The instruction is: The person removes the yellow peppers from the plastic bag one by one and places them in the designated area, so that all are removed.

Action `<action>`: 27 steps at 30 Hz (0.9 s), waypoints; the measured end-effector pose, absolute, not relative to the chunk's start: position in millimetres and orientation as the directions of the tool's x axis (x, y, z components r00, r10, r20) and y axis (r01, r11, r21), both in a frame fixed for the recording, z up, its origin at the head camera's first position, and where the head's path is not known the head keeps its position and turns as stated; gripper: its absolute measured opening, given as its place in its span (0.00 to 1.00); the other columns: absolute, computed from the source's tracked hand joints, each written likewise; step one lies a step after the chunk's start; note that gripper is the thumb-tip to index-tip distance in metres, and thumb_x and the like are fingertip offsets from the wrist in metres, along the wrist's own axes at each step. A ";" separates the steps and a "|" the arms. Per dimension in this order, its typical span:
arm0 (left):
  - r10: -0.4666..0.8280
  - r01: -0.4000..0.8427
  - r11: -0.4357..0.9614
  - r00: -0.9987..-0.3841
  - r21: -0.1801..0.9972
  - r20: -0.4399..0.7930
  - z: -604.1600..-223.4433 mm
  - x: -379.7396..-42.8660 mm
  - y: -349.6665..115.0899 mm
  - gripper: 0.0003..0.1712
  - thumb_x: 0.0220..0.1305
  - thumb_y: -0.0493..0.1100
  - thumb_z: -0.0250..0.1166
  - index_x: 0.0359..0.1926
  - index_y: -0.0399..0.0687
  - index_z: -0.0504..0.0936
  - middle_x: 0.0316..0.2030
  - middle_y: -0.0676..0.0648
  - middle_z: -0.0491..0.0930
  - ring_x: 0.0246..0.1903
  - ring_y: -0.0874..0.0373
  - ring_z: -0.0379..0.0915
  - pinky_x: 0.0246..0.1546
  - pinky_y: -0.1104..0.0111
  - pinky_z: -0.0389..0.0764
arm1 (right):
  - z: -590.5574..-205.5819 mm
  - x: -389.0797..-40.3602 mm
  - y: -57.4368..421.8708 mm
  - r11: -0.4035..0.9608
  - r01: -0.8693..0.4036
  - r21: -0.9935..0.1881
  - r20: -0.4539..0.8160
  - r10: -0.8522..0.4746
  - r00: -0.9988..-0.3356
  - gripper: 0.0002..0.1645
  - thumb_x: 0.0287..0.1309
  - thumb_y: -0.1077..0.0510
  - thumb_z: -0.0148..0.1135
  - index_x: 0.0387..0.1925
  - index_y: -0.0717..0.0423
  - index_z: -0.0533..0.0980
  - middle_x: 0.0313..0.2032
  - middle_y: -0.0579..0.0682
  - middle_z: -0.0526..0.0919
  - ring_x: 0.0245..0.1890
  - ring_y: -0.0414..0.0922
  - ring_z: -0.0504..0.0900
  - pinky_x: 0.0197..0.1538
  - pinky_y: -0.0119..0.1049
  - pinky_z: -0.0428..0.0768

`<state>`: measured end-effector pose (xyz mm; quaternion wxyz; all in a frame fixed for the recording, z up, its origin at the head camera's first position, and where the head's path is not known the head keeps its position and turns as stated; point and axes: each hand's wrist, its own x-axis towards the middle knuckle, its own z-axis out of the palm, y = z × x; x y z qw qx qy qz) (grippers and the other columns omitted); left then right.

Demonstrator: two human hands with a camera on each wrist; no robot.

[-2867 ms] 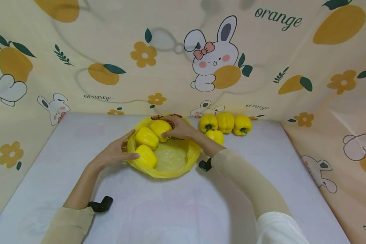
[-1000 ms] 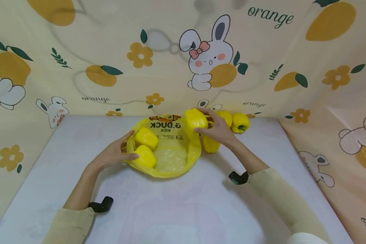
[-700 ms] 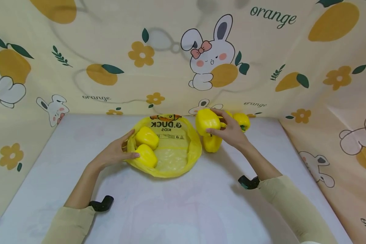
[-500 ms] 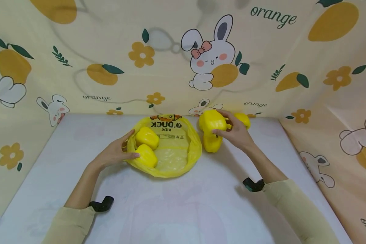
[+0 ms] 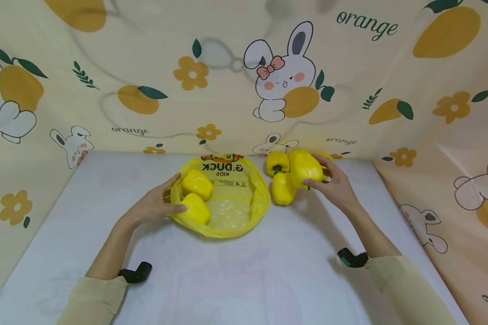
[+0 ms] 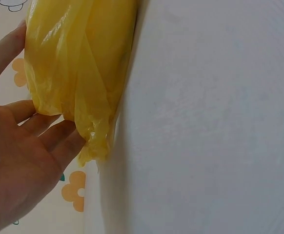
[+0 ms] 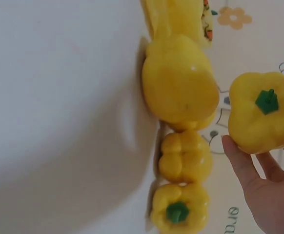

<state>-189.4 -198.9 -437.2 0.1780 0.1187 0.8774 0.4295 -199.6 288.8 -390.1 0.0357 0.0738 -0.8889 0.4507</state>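
A cream backdrop covers the walls, printed with rabbits, flowers and fruit; the word "orange" reads in full three times in the head view. Below it spreads a pale tabletop. Toward its far edge sits a wide-mouthed yellow bag; its far inner side bears "G.DUCK" above "KIDS", both mirrored, with finer print too small to read. The left hand keeps its grip on the bag's left side, thumb at the rim, other fingers bent against the outer wall. The right hand, right of the bag, has its grip pinching a lifted pepper between thumb and fingers. Two yellow peppers lie inside the bag along its left wall. Four more peppers rest close together on the tabletop just right of the bag, some partly hidden in the head view. Smaller still are the black wrist devices, one per arm, and the lifted pepper's green stem.
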 end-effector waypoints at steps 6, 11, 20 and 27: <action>0.357 0.052 0.605 -0.910 0.795 -0.213 -436.7 -188.9 -199.0 0.63 0.56 0.63 0.71 0.80 0.52 0.42 0.77 0.35 0.46 0.73 0.32 0.45 0.70 0.38 0.51 | -398.5 -194.0 301.2 0.602 -0.160 -0.783 0.136 -0.085 -0.987 0.45 0.60 0.48 0.70 0.75 0.46 0.61 0.65 0.57 0.71 0.55 0.53 0.73 0.45 0.26 0.76; 0.354 0.039 0.598 -0.909 0.801 -0.221 -436.6 -188.9 -199.1 0.63 0.56 0.62 0.72 0.80 0.52 0.42 0.77 0.35 0.46 0.74 0.33 0.44 0.70 0.38 0.50 | -406.5 -190.4 309.8 0.603 -0.124 -0.788 0.107 -0.065 -0.992 0.46 0.60 0.48 0.70 0.75 0.46 0.60 0.66 0.59 0.68 0.57 0.57 0.72 0.43 0.23 0.76; 0.356 0.047 0.606 -0.909 0.794 -0.218 -438.1 -189.4 -199.2 0.62 0.56 0.63 0.71 0.80 0.52 0.43 0.77 0.36 0.46 0.74 0.34 0.42 0.70 0.38 0.48 | -422.2 -187.7 315.6 0.594 -0.099 -0.798 0.077 -0.063 -0.995 0.47 0.59 0.47 0.71 0.76 0.46 0.59 0.69 0.58 0.65 0.60 0.60 0.71 0.46 0.26 0.76; 0.359 0.051 0.612 -0.907 0.789 -0.219 -437.9 -189.4 -199.5 0.62 0.57 0.63 0.71 0.80 0.53 0.43 0.77 0.36 0.46 0.74 0.34 0.42 0.70 0.38 0.49 | -436.5 -187.3 316.3 0.599 -0.069 -0.798 0.037 -0.066 -0.997 0.49 0.59 0.46 0.70 0.77 0.42 0.56 0.73 0.55 0.61 0.63 0.59 0.70 0.55 0.37 0.77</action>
